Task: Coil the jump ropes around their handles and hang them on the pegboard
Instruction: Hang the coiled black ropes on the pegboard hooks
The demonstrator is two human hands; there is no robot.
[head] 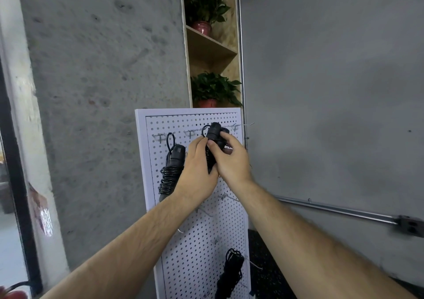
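Left hand (196, 175), right hand (232, 161) gripping jump rope (214, 133) (long axis upright), seemingly touching pegboard (195, 241)

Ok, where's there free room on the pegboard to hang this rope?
Free: the top-right hook beside the held rope, and the middle hooks between the right hand and the bottom rope. Crowded: upper left, where the hung rope sits right by the left hand.
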